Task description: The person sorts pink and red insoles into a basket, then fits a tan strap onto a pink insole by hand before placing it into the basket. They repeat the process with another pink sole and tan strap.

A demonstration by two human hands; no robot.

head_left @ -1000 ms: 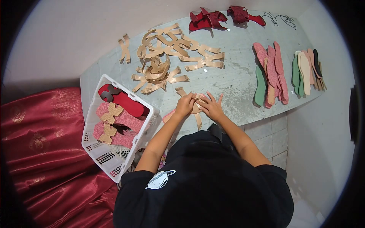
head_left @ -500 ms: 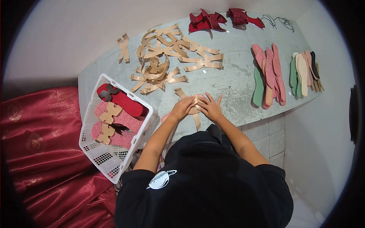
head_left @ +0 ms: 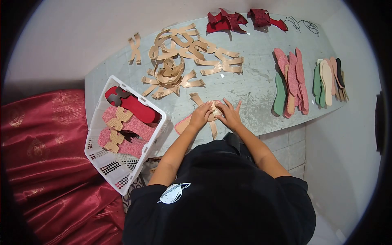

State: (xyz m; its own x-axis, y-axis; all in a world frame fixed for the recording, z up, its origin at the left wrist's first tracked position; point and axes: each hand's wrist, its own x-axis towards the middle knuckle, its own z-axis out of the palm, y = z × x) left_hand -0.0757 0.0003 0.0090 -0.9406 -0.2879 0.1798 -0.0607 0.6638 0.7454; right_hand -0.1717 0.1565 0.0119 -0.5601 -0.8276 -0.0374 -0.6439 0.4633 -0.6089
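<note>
A pink-edged insole [head_left: 183, 123] lies on the table with its tan underside up, its narrow part toward the lower left. A tan strap [head_left: 214, 130] crosses it, one end sticking out above and the other below. My left hand [head_left: 201, 115] is closed at the insole's wider end, fingertips pressed on it beside a pale cream patch [head_left: 215, 111]. From the other side my right hand [head_left: 230, 115] grips the same end, thumb and index finger bent in at the patch and the outer fingers raised. My fingers hide part of the insole and strap.
A white basket [head_left: 158, 136] holding sandals stands to the left. Tan straps [head_left: 175, 57] are heaped at the back. Pink insoles [head_left: 291, 81] and coloured insoles [head_left: 326, 83] lie to the right. Dark red pieces [head_left: 226, 22] and black cord [head_left: 304, 25] sit along the far edge.
My right hand's thumb and fingers have curled in at the pale patch. More of the insole's tan underside shows at lower left. The whole view has shifted slightly.
</note>
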